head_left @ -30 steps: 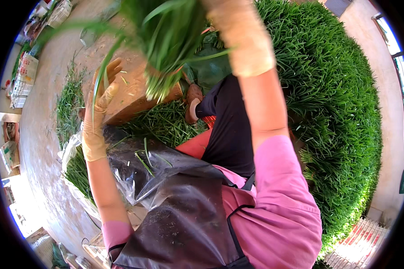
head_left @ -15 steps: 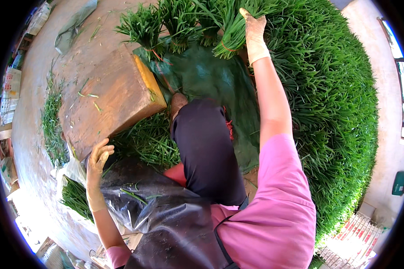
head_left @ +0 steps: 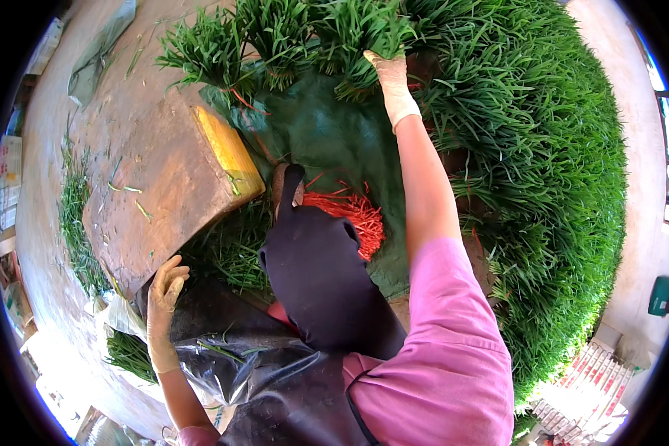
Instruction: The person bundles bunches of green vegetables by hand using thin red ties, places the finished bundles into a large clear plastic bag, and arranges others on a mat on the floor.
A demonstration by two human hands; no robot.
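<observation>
My right hand point(head_left: 389, 78), in a pale thin glove, reaches far ahead and grips a bunch of long green leafy stalks point(head_left: 353, 33), partly lost among the leaves. That bunch stands at the end of a row beside another tied bunch point(head_left: 279, 37) and one farther left point(head_left: 208, 48). My left hand point(head_left: 163, 301), gloved too, hangs with loosely bent fingers near the close corner of a wooden block point(head_left: 152, 189). Nothing shows in it.
A great mass of green bunches point(head_left: 543, 163) fills the right side. Red ties point(head_left: 353, 219) lie by my knee on a dark green sheet point(head_left: 312, 130). Cut stalks point(head_left: 234, 249) are heaped beside the block. A black plastic apron point(head_left: 275, 394) covers my lap.
The bunch in my right hand has been lowered to stand upright against the row. My view has shifted, and my knee has moved, uncovering the red ties. My left hand stays about where it was.
</observation>
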